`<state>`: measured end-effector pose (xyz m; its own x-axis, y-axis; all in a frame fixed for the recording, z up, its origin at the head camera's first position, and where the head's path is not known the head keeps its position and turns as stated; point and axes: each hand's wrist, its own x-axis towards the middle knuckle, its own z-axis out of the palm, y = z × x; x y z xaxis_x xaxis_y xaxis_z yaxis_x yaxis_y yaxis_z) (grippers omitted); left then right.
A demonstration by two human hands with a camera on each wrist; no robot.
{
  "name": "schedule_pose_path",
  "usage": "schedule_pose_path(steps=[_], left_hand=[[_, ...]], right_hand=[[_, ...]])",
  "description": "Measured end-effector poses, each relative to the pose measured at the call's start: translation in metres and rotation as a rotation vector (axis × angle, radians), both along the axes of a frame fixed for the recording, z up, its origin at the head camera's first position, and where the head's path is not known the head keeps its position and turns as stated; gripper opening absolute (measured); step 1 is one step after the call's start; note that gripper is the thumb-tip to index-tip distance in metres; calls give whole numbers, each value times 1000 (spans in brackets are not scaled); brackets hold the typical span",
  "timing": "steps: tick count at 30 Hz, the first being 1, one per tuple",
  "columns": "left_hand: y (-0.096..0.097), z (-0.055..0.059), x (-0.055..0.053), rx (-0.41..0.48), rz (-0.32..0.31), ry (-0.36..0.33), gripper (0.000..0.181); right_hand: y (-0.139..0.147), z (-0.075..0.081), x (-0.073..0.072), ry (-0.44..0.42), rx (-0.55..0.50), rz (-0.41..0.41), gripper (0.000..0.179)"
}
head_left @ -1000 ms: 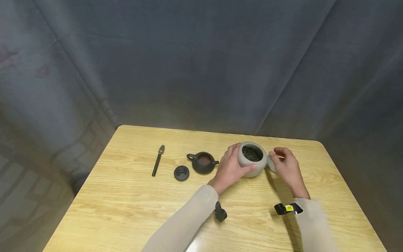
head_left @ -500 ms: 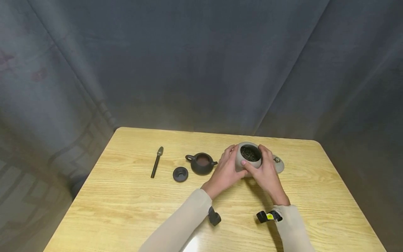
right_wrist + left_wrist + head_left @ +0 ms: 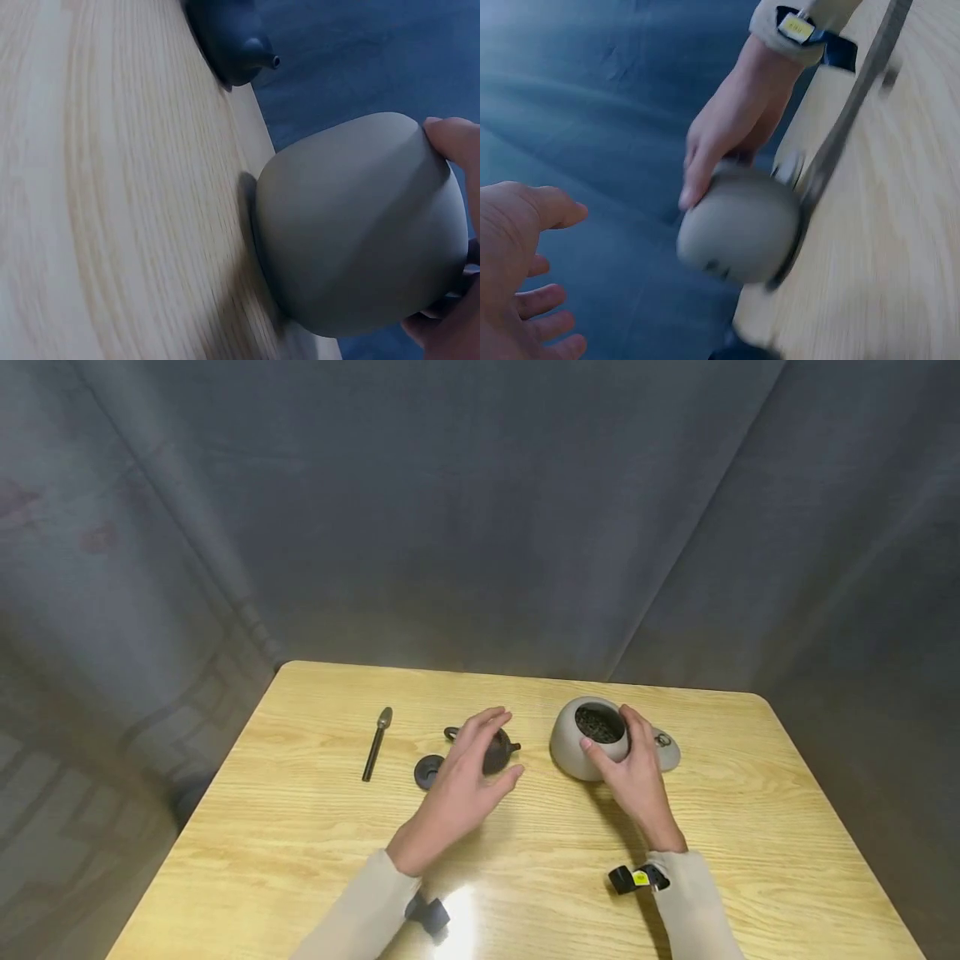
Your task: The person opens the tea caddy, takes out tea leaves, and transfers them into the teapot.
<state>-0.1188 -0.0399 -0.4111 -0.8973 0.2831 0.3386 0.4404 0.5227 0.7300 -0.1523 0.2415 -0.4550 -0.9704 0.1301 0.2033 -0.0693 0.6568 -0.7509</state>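
Note:
My right hand (image 3: 641,781) grips a round grey jar (image 3: 572,750) at its mouth, thumb on the near rim and fingers round the far right side. Dark tea leaves (image 3: 596,725) lie inside it. In the right wrist view the jar (image 3: 360,225) is close over the tabletop, its shadow beside the base. My left hand (image 3: 457,789) holds nothing; its fingers and thumb are spread apart over a small dark teapot (image 3: 497,756), partly hiding it. Beside that hand, the teapot's dark round lid (image 3: 426,770) is partly covered too.
The jar's flat grey lid (image 3: 670,753), with a ring on top, lies just right of the jar. Farther left is a slim tool (image 3: 377,743) with a black handle and a leaf-shaped metal head. A dark curtain (image 3: 465,527) hangs behind the wooden table (image 3: 720,827).
My right hand has left the grey lid and taken hold of the jar. My left hand has let go of the jar and moved left over the teapot.

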Motion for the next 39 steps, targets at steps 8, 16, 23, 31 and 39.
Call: schedule_pose_path(steps=[8,16,23,31,39], left_hand=[[-79,-12,7,46,206,38,55],[-138,-38,3,-2,475,-107,34],[-155,-47,-6,-116,502,-223,25],[-160,-55,-12,-167,431,-417,33],[-161,-65,-14,-256,403,-488,32]], right_hand=[[2,4,1,-16,-48,-13,93],[3,6,1,-14,-60,-8,95],[2,5,3,-24,-71,-16,94],[1,2,1,-16,-76,-11,93],[0,-1,0,-19,-74,-5,92]])
